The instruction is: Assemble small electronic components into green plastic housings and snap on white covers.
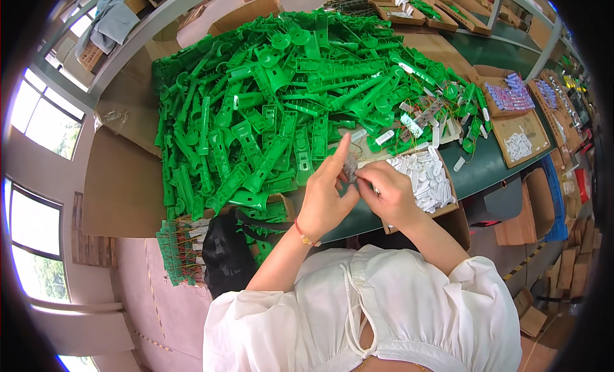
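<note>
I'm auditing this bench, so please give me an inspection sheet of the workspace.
Surface: dark green tabletop, partly covered.
Job's things: small grey piece, details unclear.
Clutter: heaped green plastic casings; white pieces in an open carton; small parts strewn at the heap's right.
Grips: right grip pinches the piece; left grip has its index finger extended, contact unclear.
Cables: thin wires along green circuit boards, lower left.
Surroundings: windows left; cardboard boxes right.

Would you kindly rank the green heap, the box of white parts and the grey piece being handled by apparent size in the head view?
1. Green heap
2. Box of white parts
3. Grey piece, partly hidden
</note>
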{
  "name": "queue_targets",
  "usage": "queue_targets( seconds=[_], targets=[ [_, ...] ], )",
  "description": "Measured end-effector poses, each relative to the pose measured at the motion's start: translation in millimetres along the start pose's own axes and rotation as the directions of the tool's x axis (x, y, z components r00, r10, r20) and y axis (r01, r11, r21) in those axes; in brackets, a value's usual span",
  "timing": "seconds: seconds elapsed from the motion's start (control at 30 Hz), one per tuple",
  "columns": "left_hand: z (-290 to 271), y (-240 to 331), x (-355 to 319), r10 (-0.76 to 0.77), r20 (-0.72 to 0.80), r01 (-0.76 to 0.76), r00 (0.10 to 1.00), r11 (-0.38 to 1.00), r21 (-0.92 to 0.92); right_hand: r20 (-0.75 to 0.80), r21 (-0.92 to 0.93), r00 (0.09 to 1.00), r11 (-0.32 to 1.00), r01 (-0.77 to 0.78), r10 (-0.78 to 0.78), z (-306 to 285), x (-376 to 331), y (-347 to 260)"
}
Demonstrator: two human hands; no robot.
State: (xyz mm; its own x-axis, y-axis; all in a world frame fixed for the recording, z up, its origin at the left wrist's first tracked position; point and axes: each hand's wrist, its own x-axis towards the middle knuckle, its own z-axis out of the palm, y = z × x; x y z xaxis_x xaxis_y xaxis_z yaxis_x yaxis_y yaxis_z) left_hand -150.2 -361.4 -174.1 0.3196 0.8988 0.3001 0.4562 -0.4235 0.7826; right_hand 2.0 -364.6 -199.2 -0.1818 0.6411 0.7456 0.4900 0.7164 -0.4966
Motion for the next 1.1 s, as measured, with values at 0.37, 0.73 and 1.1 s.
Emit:
queue_targets(
  seconds=[0.37,0.73,1.1],
  targets=[
    [20.2,-17.6,-19.3,-0.168,-0.101,0.078,0.981,0.807,-0.586,-0.063,0.226,0.961,0.942,-0.248,0.268,11.8,-13.7,-12.4],
    [15.6,-20.7,-19.7,0.276,-0.345,-0.225,0.897,0.957,0.182,0.014,-0.27,0.979,0.941,0.201,-0.205,7.2,-6.8,-13.0],
    [17.8,-32.8,-28.4,-0.266,0.054,0.1,0.962,0.161,-0.982,0.029,-0.115,0.965,0.958,0.264,-0.262,17.6,2.5,-25.1]
  ],
)
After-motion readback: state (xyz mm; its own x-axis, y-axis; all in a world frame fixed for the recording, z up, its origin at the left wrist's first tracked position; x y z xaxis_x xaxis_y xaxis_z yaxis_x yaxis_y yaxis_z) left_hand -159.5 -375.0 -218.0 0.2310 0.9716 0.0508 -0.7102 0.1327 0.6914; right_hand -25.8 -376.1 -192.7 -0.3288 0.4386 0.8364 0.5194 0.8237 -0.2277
